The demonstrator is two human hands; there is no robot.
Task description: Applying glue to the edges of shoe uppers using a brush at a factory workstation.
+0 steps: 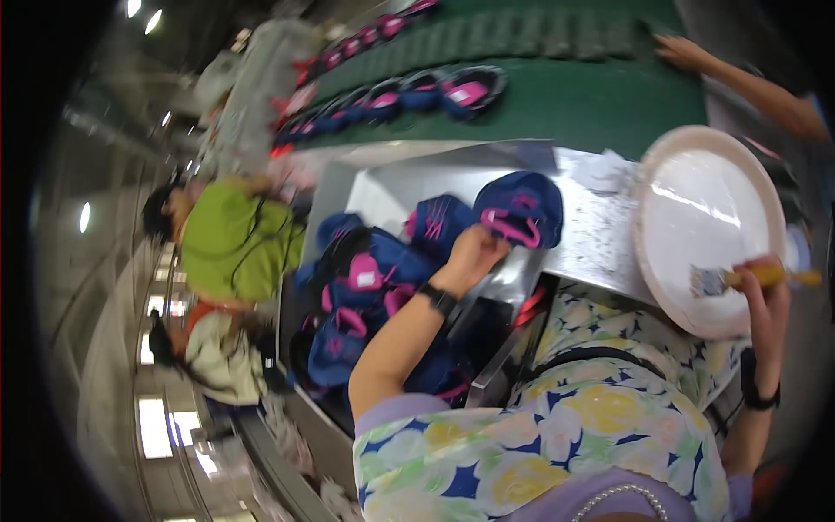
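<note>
Metal bin (374, 196): contains heaped blue-and-pink shoes (348, 348). Left hand (474, 259): apparently pinches the pink-edged opening of a blue shoe (532, 198) at the bin's right end; blur limits certainty. Pale basin (696, 170): brush (724, 279) above, handle pinched by right hand (766, 300).

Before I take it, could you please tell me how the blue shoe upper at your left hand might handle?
The blue shoe upper would probably flex, since it looks like cloth around an open, pink-edged mouth. It is likely light, as the left hand seems to grip just its edge.
</note>
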